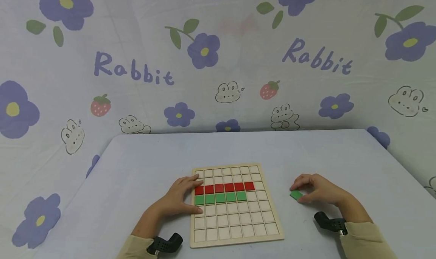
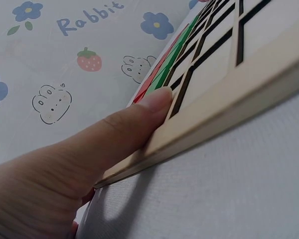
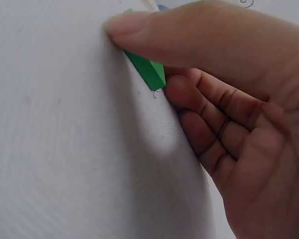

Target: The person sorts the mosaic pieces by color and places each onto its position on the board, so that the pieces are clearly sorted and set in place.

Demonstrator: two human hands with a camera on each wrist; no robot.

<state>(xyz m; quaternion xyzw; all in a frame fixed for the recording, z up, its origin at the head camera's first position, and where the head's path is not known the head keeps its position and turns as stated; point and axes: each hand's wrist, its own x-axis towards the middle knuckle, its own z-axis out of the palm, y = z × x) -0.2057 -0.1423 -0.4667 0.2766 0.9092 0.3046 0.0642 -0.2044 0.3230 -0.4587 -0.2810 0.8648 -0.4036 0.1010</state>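
Observation:
A wooden grid board (image 1: 238, 241) lies on the table, with a row of several red tiles (image 1: 219, 188) and, just below it, a row of several green tiles (image 1: 220, 198) starting from its left edge. My left hand (image 1: 178, 196) rests on that left edge, thumb and fingers spread apart on the frame. In the left wrist view the thumb (image 2: 124, 127) lies across the board's rim (image 2: 214, 122). Right of the board, my right hand (image 1: 318, 189) pinches a green square tile (image 1: 296, 194) between thumb and fingers, close over the table. The right wrist view shows this green tile (image 3: 149, 72) partly hidden by the thumb.
A white-covered table (image 1: 163, 149) carries the board, its far edge meeting a patterned cloth backdrop (image 1: 238, 66). Black wrist devices (image 1: 167, 244) are strapped at both sleeves.

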